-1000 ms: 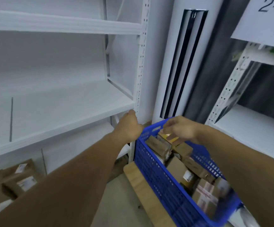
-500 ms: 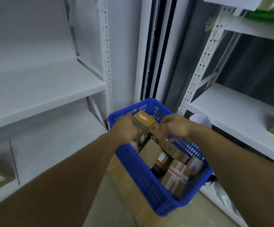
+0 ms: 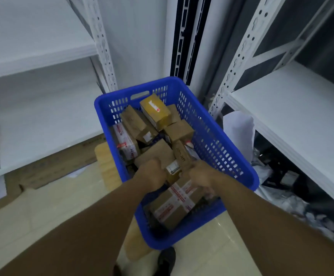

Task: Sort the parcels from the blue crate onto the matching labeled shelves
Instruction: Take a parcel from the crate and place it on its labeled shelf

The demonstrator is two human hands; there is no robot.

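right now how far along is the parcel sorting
Done: no parcel shows on the right white shelf. In hand: left hand and right hand grip a brown labelled box inside the blue crate. Left: the pile, including the yellow box and red-taped box.

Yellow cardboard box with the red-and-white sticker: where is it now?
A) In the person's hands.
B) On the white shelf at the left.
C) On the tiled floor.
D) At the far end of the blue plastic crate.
D: the yellow cardboard box lies at the far end of the blue plastic crate; the left hand and right hand grip a brown cardboard parcel nearer the person.
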